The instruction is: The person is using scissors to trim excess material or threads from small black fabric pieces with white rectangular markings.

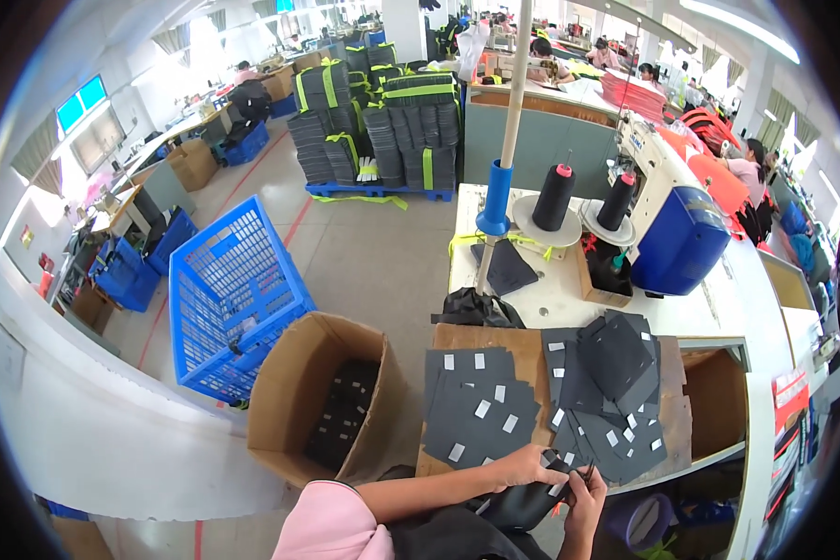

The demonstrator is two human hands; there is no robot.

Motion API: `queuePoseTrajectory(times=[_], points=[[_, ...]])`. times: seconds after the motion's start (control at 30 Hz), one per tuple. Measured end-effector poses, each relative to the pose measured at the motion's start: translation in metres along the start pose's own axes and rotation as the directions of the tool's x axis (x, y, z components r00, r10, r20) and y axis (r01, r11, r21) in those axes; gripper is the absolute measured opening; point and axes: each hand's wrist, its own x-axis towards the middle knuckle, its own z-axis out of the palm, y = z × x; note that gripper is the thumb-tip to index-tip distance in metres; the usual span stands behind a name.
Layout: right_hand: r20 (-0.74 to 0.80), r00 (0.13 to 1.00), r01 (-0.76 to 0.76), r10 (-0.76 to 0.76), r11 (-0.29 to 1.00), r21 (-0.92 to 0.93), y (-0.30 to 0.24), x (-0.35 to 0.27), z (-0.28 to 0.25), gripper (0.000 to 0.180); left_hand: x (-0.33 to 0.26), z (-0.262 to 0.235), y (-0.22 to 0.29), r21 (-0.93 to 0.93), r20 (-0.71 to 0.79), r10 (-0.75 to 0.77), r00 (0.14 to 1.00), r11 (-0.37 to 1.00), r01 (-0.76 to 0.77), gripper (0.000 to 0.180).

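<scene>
Black piece (521, 507) sits under left grip (528, 469), which pinches it; right grip (584, 498) unclear.

So the piece being worked on is a floppy black panel (523, 506) with a little white label (556, 488), held just off the near edge of the worktop (527, 347). It's bunched and bent, pinched near the top by the left hand (535, 467), so you can't make out its full outline. The right hand (583, 499) is right beside it with a small dark pointed thing (590, 466) in its fingers, too tiny to tell exactly what.

Same sort of panels lie in two messy piles: the left pile (467, 397) is flat, fanned out, white labels up. The right pile (611, 364) is way more jumbled, overlapping at odd angles, labels mostly toward the near end.
</scene>
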Motion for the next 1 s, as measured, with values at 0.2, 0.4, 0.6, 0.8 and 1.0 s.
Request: queuePoseTrajectory(times=[0.2, 0.4, 0.6, 0.8, 1.0], points=[[-0.059, 0.773, 0.511, -0.632, 0.674, -0.533, 0.012, -0.006, 0.006, 0.023, 0.012, -0.006, -0.019, -0.060, -0.019, -0.012, 1.000, 0.998, 0.011, 0.031], [0.096, 0.773, 0.524, -0.627, 0.546, -0.653, 0.002, -0.009, 0.015, 0.014, 0.010, -0.002, -0.018, 0.011, -0.052, 0.055, 0.997, 0.998, -0.054, 0.027], [0.148, 0.758, 0.556, -0.635, 0.511, -0.655, 0.009, 0.002, 0.016, 0.015, 0.012, -0.008, -0.027, 0.044, -0.123, 0.069, 0.990, 0.997, -0.064, 0.030], [-0.018, 0.879, 0.359, -0.476, 0.687, -0.632, 0.001, -0.010, 0.024, 0.013, 0.002, -0.010, -0.021, -0.007, -0.151, 0.061, 0.987, 0.998, -0.063, 0.019], [0.209, 0.759, 0.548, -0.616, 0.432, -0.716, 0.001, -0.005, 0.022, 0.012, 0.000, -0.007, -0.021, 0.078, -0.175, 0.103, 0.979, 0.993, -0.091, 0.030]])
